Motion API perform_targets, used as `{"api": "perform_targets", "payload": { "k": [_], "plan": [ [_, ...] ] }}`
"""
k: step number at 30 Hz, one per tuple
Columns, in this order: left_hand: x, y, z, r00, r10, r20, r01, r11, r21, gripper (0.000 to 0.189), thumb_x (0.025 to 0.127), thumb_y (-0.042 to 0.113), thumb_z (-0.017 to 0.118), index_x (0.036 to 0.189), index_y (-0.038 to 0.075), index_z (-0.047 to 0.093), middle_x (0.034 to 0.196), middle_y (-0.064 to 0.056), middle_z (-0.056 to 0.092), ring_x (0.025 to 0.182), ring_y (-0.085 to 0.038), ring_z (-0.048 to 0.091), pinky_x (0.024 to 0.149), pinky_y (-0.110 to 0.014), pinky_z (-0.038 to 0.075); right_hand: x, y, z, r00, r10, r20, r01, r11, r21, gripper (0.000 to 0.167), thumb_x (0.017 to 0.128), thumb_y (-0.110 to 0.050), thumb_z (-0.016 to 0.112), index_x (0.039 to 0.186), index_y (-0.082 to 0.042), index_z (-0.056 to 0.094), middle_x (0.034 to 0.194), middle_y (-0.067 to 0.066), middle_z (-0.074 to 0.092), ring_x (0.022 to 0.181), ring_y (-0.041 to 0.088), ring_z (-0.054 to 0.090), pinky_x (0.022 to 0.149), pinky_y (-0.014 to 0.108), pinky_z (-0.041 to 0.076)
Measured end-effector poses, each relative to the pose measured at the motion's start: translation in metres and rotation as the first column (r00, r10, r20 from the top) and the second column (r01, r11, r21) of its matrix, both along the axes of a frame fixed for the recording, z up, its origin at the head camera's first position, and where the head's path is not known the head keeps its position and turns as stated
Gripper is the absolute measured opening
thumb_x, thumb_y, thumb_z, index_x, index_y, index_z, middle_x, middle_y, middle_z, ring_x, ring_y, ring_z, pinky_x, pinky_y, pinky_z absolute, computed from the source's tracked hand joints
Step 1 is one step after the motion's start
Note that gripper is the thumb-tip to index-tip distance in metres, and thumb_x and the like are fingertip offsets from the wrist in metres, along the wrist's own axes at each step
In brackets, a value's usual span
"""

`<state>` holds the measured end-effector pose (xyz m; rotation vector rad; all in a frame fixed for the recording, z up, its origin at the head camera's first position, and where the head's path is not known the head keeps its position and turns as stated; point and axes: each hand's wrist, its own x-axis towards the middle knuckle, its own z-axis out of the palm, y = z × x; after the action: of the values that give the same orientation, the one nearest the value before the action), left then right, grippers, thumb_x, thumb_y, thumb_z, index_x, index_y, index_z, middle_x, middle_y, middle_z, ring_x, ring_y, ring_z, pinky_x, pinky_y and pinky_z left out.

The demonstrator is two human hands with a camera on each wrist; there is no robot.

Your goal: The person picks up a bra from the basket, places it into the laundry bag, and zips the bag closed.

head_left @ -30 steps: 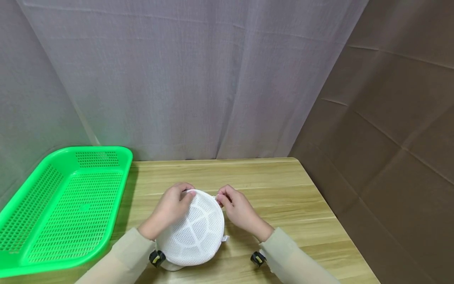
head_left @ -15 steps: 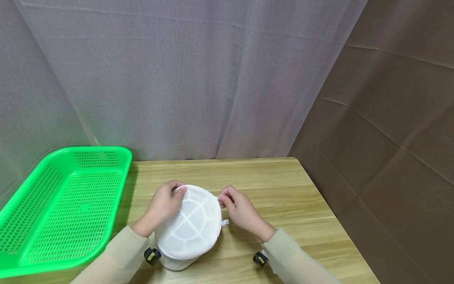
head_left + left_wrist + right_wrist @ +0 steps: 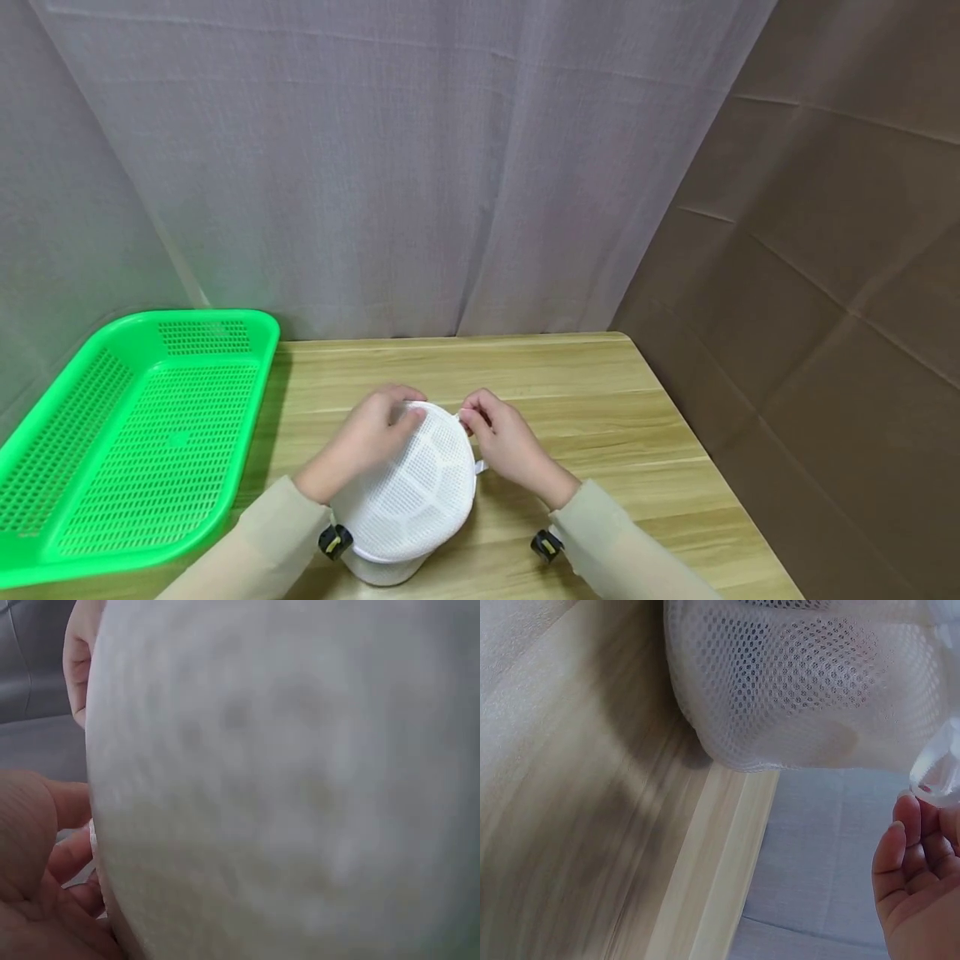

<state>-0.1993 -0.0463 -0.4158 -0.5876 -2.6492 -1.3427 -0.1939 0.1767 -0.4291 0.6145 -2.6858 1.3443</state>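
A white mesh laundry bag, round on top with a seam pattern, stands tilted on the table in the head view. My left hand grips its far left rim, thumb on the top and fingers behind. At the far right rim my right hand pinches the small zipper pull, largely hidden by the fingertips. A white fabric tag sticks out from the bag's right side. Blurred mesh fills most of the left wrist view, beside the left hand. In the right wrist view, curled fingers show below the bag's edge.
A green plastic basket with slotted walls stands on the left of the wooden table. Grey curtain hangs behind the table, and a brown cloth hangs along the right side.
The bag's top and my left hand shifted left and away from me, then came back right and nearer. My right hand stays nearly still at the rim, still pinching.
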Motion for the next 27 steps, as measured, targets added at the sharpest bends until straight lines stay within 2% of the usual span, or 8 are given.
{"api": "perform_targets", "payload": {
  "k": [7, 14, 17, 20, 24, 27],
  "plan": [
    [0.000, -0.003, -0.002, 0.998, 0.062, 0.015, -0.062, 0.998, 0.027, 0.007, 0.093, 0.012, 0.064, 0.097, 0.008, 0.068, 0.098, -0.006, 0.067, 0.098, -0.023, 0.061, 0.088, -0.043, 0.048, 0.001, 0.000, 0.000, 1.000, 0.003, -0.001, -0.003, 1.000, 0.012, 0.009, 0.100, -0.019, 0.053, 0.091, -0.018, 0.056, 0.081, -0.004, 0.060, 0.076, 0.012, 0.060, 0.066, 0.028, 0.051],
    [-0.003, -0.011, -0.006, 0.994, 0.108, 0.009, -0.109, 0.994, 0.030, 0.010, 0.094, 0.013, 0.064, 0.099, 0.006, 0.069, 0.100, -0.008, 0.068, 0.100, -0.024, 0.061, 0.089, -0.043, 0.048, 0.002, 0.003, 0.000, 1.000, 0.022, -0.014, -0.022, 1.000, 0.003, 0.009, 0.100, -0.018, 0.054, 0.092, -0.015, 0.056, 0.083, 0.005, 0.062, 0.077, 0.020, 0.061, 0.065, 0.028, 0.050],
    [-0.004, -0.011, -0.005, 0.995, 0.099, 0.027, -0.099, 0.995, 0.024, 0.012, 0.094, 0.014, 0.063, 0.101, 0.005, 0.068, 0.100, -0.009, 0.067, 0.101, -0.025, 0.061, 0.089, -0.044, 0.048, 0.001, 0.004, -0.001, 1.000, 0.016, -0.016, -0.016, 1.000, 0.008, 0.009, 0.100, -0.017, 0.053, 0.092, -0.015, 0.056, 0.082, -0.002, 0.061, 0.076, 0.015, 0.060, 0.065, 0.027, 0.050],
    [-0.003, -0.008, -0.002, 0.997, 0.062, 0.053, -0.063, 0.998, 0.018, 0.016, 0.094, 0.017, 0.063, 0.105, 0.006, 0.068, 0.104, -0.008, 0.067, 0.105, -0.025, 0.060, 0.092, -0.045, 0.046, 0.001, 0.004, -0.002, 1.000, 0.006, -0.020, -0.006, 1.000, 0.016, 0.008, 0.100, -0.017, 0.053, 0.093, -0.016, 0.056, 0.081, -0.008, 0.058, 0.076, 0.011, 0.059, 0.065, 0.027, 0.050],
    [0.000, -0.001, 0.001, 0.998, 0.006, 0.060, -0.006, 1.000, -0.010, 0.018, 0.093, 0.018, 0.064, 0.107, 0.008, 0.068, 0.109, -0.007, 0.066, 0.110, -0.026, 0.059, 0.096, -0.046, 0.044, 0.001, 0.003, -0.001, 1.000, 0.004, -0.017, -0.003, 1.000, 0.013, 0.007, 0.100, -0.017, 0.053, 0.093, -0.017, 0.056, 0.082, -0.006, 0.059, 0.076, 0.016, 0.060, 0.064, 0.028, 0.050],
    [0.000, 0.001, 0.000, 0.999, 0.010, 0.044, -0.008, 1.000, -0.025, 0.011, 0.093, 0.016, 0.065, 0.101, 0.010, 0.069, 0.106, -0.006, 0.066, 0.106, -0.025, 0.060, 0.095, -0.044, 0.045, 0.001, 0.002, 0.000, 1.000, 0.009, -0.009, -0.009, 1.000, 0.006, 0.007, 0.100, -0.017, 0.054, 0.093, -0.017, 0.056, 0.082, -0.003, 0.060, 0.076, 0.020, 0.060, 0.064, 0.028, 0.050]
  ]
}}
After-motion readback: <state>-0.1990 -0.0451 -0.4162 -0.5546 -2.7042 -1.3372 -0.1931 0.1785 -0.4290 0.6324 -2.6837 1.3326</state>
